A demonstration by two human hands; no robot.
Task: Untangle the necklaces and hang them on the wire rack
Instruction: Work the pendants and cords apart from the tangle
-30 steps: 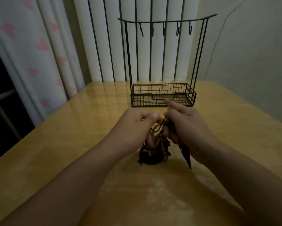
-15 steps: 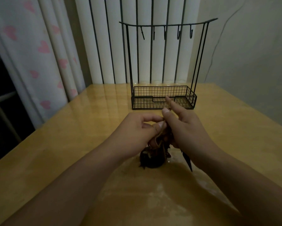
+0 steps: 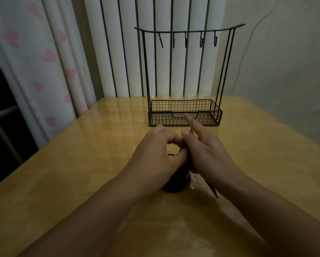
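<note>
Both hands, left hand and right hand, pinch what seems a dark tangled necklace bundle mid-table; nothing hangs on my black wire rack near the far edge yet.

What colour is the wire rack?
Black: the rack, hooks and basket alike, seen in the head view.

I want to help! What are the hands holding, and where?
Both hands work the tangled necklaces. The left hand pinches cords at the top of the bundle; the right hand has a thin cord looped over its forefinger.
</note>
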